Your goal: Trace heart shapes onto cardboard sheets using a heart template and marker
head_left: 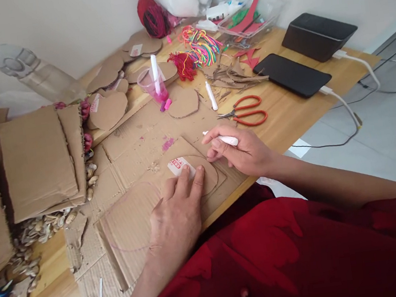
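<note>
My left hand [178, 206] lies flat with its fingers apart, pressing on a rounded cardboard cutout [206, 175] that bears a white sticker with red print [179, 165]. Beneath the cutout is a squarish piece of cardboard [182, 145], on top of a larger cardboard sheet [126, 152]. Just right of the cutout, my right hand [243, 150] grips a white marker [229, 140], its tip pointing up and left. A faint pink outline [118, 247] shows on the cardboard left of my left hand. Scissors with orange handles [247, 111] lie beyond my right hand.
A plastic cup with a white marker [154, 88] stands ahead, another marker [211, 96] beside it. Colourful yarn [203, 46], cardboard scraps [235, 74], a black phone [292, 74] and a black box [319, 36] lie farther back. Stacked cardboard [37, 163] and shells [48, 224] are left.
</note>
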Demonstrator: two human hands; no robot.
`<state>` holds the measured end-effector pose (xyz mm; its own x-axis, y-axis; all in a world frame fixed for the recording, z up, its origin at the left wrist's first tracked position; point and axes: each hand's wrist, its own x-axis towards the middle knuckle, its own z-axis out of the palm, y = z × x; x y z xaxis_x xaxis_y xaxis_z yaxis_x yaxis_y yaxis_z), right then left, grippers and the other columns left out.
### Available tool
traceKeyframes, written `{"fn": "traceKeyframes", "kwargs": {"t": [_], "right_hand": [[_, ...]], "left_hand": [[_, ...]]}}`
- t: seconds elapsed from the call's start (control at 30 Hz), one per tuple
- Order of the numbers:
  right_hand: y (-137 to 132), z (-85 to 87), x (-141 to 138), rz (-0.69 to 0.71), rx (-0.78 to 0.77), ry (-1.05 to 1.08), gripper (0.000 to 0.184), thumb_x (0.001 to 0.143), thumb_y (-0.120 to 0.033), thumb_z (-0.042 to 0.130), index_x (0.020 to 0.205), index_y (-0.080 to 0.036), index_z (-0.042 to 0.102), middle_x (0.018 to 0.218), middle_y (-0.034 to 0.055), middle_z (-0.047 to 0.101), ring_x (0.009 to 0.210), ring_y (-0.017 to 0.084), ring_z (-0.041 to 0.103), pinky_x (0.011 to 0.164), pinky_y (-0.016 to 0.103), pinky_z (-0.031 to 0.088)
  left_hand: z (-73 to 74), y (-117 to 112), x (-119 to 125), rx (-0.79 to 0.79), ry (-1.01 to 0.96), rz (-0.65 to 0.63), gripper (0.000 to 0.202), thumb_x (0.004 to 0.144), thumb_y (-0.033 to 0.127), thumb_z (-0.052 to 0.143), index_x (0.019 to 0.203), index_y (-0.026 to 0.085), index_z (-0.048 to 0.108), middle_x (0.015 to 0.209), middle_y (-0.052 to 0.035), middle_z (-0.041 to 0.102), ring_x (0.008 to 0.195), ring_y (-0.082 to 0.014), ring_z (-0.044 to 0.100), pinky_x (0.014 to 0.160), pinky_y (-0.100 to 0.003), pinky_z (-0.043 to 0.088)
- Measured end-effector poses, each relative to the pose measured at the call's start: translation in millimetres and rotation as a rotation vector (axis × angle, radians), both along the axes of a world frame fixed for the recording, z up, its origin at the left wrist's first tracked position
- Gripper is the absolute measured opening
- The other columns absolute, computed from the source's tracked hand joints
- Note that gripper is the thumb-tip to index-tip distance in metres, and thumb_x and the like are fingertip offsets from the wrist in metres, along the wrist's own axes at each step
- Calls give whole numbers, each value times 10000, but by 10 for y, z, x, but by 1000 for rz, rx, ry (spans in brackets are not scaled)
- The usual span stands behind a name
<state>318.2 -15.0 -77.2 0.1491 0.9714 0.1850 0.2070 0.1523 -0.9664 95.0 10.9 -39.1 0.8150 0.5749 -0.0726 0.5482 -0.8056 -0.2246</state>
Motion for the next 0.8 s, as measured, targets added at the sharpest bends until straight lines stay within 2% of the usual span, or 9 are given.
{"fn": "traceKeyframes", "kwargs": {"t": [0.17, 0.4, 0.63, 0.8], "right_hand": [[-33, 10, 8, -8, -6, -10, 302, 1059, -491, 517, 1108, -228, 655, 829, 8, 746, 772, 161, 784, 667, 252, 577], [-38, 2, 57, -32, -69, 37, 362, 1035, -557, 541, 1115, -223, 655, 822, 20, 731, 715, 160, 784, 476, 187, 501], [-21, -20, -15, -62, -42, 44, 341, 1035, -546, 550, 1128, -241, 671, 866, 31, 747, 800, 169, 794, 514, 183, 556], [-70, -31, -27, -80, -51, -35, 322, 1039, -520, 554, 1156, -249, 684, 891, 48, 772, 834, 202, 802, 486, 204, 556]], "left_hand": [[6, -37, 45, -31, 27, 37, 679, 938, 72, 518, 1591, 245, 451, 1542, -131, 570, 1193, -312, 626, 626, -352, 672], [-54, -50, 23, -14, -11, 57, 680, 934, 57, 471, 1583, 255, 445, 1559, -94, 557, 1212, -294, 602, 644, -339, 676], [-99, -48, 7, 13, -41, 36, 675, 931, 81, 482, 1584, 247, 433, 1552, -105, 555, 1187, -293, 612, 609, -325, 662], [-107, -68, 21, 22, -64, 37, 644, 947, 88, 471, 1576, 222, 438, 1544, -113, 555, 1204, -287, 601, 661, -337, 670]]}}
